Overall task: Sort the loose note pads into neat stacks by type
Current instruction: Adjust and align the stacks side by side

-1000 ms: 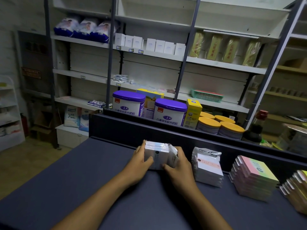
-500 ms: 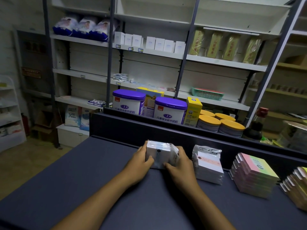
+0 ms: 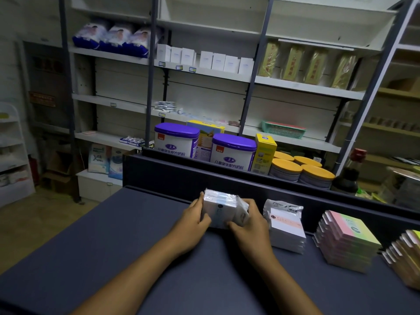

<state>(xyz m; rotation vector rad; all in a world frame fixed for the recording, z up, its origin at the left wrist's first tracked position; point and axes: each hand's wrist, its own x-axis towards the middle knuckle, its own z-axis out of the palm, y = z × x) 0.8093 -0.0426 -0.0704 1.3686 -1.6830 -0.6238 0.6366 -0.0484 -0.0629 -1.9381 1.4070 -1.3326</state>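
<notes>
A small stack of white plastic-wrapped note pads (image 3: 221, 206) stands on the dark counter (image 3: 113, 242) against its raised back wall. My left hand (image 3: 193, 220) grips the stack's left side, thumb on its front. My right hand (image 3: 248, 223) grips its right side, where one pad leans out at an angle. To the right sit a white pad stack with a pink-striped top (image 3: 286, 230), a pastel pink and green stack (image 3: 347, 239), and a fanned yellowish stack (image 3: 406, 258) at the frame's edge.
The raised back wall (image 3: 181, 176) runs behind the stacks. Beyond it stand purple-lidded milk powder tins (image 3: 176, 139), a yellow box (image 3: 264, 151) and orange-lidded containers (image 3: 302, 171). Shop shelving (image 3: 227, 73) fills the background.
Both hands keep hold of the white wrapped stack in the same spot. My view has shifted slightly; nothing else moved.
</notes>
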